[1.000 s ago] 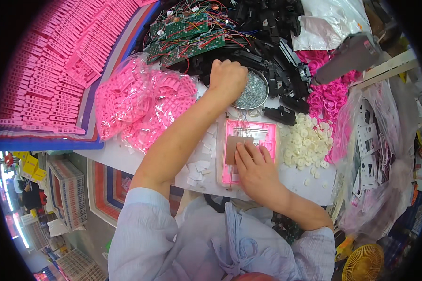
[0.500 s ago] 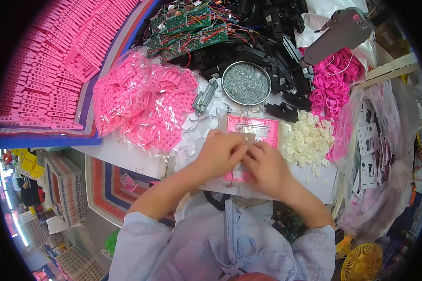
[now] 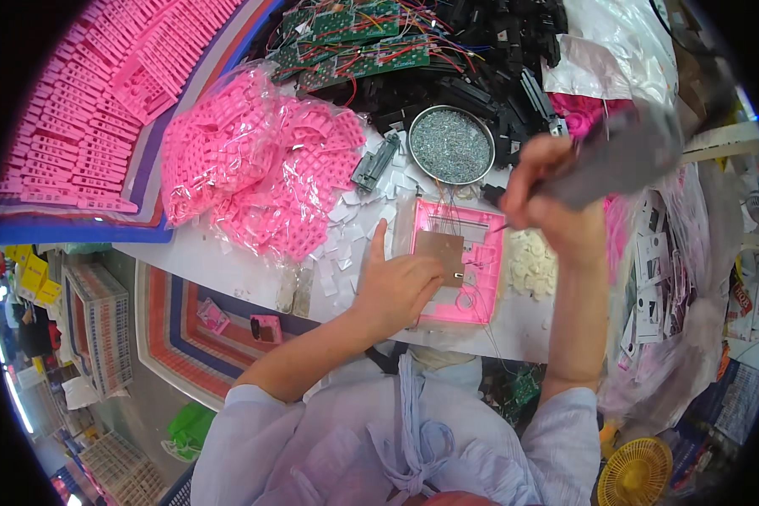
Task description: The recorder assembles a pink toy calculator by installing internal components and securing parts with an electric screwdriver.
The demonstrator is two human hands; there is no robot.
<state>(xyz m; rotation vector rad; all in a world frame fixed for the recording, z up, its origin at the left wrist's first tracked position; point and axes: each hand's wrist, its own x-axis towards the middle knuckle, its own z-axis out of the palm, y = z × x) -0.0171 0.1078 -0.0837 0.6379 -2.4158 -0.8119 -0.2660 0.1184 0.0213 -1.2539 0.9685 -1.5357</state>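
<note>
Head view: at frame centre, brown plate [image 3: 439,253] is best held flat by left hand [image 3: 396,291], thumb spread, and dark driver [image 3: 617,164], clasped in right hand [image 3: 558,221], steadied upright.

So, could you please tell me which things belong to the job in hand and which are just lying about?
Seemingly in the job: pink casing, brown plate partly under the left hand, grey tool in the right hand.
Probably just lying about: green bag, white plastic bag, yellow mesh piece.

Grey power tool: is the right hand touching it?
Touching: the head view shows the right hand with fingers curled around the lower end of the grey power tool.
</note>
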